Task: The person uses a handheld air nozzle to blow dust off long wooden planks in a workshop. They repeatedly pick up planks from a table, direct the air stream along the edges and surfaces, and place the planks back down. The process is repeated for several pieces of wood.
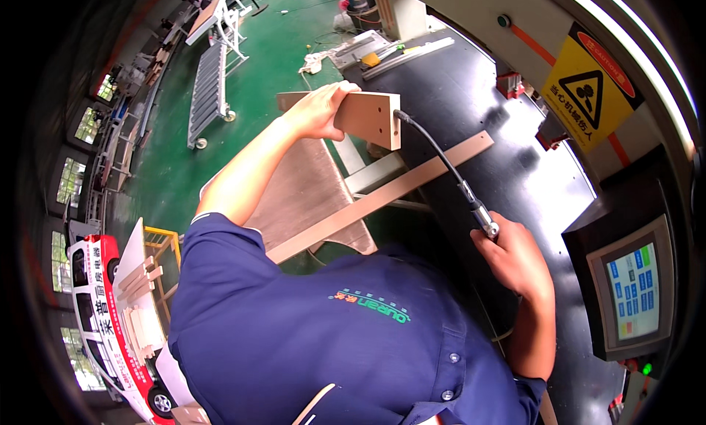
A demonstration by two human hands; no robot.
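My left hand (318, 114) is closed over the top edge of a tan wooden board (368, 117) with small drilled holes, holding it up and tilted. Closed round an air blow gun (482, 217), my right hand (517, 259) is off to the right. The gun's long, thin, bent nozzle (440, 154) reaches to the board's right end. Its tip is at that end face; whether it touches cannot be seen. Below the board, a long narrow wooden strip (382, 195) lies slantwise from my body to the black machine table (540, 278).
A brown board surface (303, 193) lies under my left forearm. On the right stand a touch-screen panel (632, 291) and a machine beam with a yellow warning sign (590, 86). Farther off are a roller conveyor (209, 86), metal profiles (408, 59) and a red-and-white van (95, 307).
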